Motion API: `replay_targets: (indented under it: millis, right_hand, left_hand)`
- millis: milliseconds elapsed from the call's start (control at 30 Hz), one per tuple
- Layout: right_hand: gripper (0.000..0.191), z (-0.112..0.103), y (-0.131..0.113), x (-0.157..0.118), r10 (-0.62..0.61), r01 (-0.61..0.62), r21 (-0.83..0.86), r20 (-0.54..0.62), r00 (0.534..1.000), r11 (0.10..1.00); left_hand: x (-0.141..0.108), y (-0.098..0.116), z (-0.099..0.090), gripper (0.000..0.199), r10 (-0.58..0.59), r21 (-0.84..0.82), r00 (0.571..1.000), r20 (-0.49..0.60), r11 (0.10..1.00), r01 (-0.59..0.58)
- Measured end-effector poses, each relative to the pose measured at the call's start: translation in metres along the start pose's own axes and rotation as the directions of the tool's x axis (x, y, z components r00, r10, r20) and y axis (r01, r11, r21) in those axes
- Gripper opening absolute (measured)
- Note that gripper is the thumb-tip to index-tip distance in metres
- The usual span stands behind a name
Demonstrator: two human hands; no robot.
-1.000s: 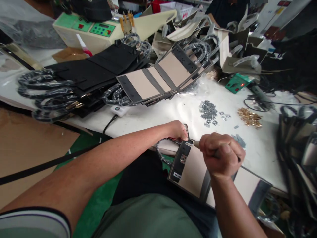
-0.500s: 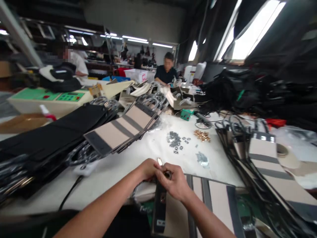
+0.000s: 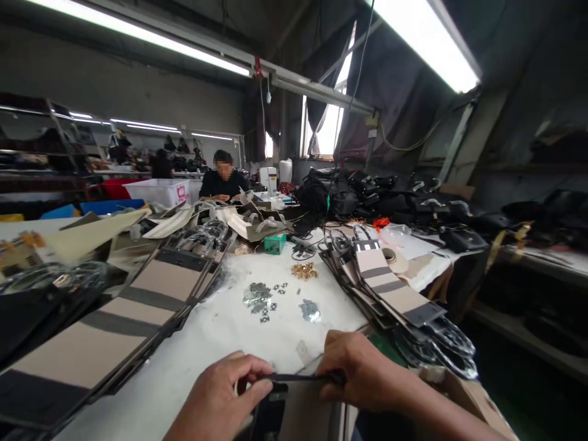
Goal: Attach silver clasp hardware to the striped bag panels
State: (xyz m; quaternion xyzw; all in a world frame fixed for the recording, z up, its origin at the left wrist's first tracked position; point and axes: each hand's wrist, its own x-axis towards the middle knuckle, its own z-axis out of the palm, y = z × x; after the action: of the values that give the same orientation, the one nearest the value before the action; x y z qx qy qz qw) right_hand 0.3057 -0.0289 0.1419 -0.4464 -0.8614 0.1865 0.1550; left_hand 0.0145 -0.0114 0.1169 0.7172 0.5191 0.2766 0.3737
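At the near table edge lies a beige-and-black bag panel (image 3: 305, 407), partly cut off by the bottom of the view. A thin black strip (image 3: 296, 377) runs along its far side; I cannot tell whether it is the panel's own edge or a separate piece. My left hand (image 3: 225, 392) pinches the strip's left end between thumb and fingers. Around its right end my right hand (image 3: 356, 367) is closed, with the fingertips partly hidden. Beyond my hands are a pile of small grey metal plates (image 3: 258, 297), gold-coloured fittings (image 3: 305, 271) and some clear small pieces (image 3: 310, 310).
Stacks of similar panels stand on the left (image 3: 124, 312) and right (image 3: 386, 275), some with plastic-wrapped handles. A green box (image 3: 274, 244) with a cable sits at the back. Across the table a person (image 3: 223, 180) sits near black bags (image 3: 331, 193).
My view has swung right and up. My hands, which were together at a small metal fitting, are now apart along the black strip. The small fitting no longer shows between them.
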Motion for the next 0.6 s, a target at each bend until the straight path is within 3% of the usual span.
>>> replay_targets:
  millis: [100,167,300,433,500,533,600]
  right_hand:
    - [0.002,-0.038,-0.014,-0.041,0.008,-0.001,0.143,-0.049,0.999,0.99]
    - [0.009,-0.06,-0.014,-0.068,0.071,-0.034,0.201,-0.179,0.981,0.979]
    - [0.023,-0.12,0.013,-0.111,0.268,-0.119,0.337,-0.439,0.858,0.934]
    - [0.034,-0.201,0.075,-0.125,0.6,-0.279,0.611,-0.413,0.685,0.74]
    - [0.039,-0.233,0.12,-0.114,0.67,-0.309,0.649,-0.43,0.605,0.695]
    - [0.043,-0.242,0.145,-0.103,0.693,-0.326,0.648,-0.455,0.559,0.689]
    - [0.04,-0.244,0.197,-0.075,0.691,-0.362,0.602,-0.505,0.518,0.712]
  left_hand:
    - [-0.002,0.012,-0.021,0.04,0.076,-0.112,0.986,-0.148,0.989,-0.093]
    - [0.003,0.007,-0.034,0.053,0.025,-0.244,0.964,-0.265,0.965,-0.092]
    - [0.024,-0.02,-0.03,0.073,-0.196,-0.412,0.909,-0.369,0.911,0.029]
    - [0.033,-0.06,-0.001,0.074,-0.334,-0.388,0.879,-0.34,0.901,0.193]
    - [0.032,-0.079,0.011,0.071,-0.411,-0.407,0.859,-0.307,0.872,0.272]
    - [0.031,-0.087,0.014,0.07,-0.448,-0.423,0.845,-0.292,0.853,0.305]
    - [0.029,-0.1,0.018,0.067,-0.503,-0.452,0.818,-0.278,0.82,0.35]
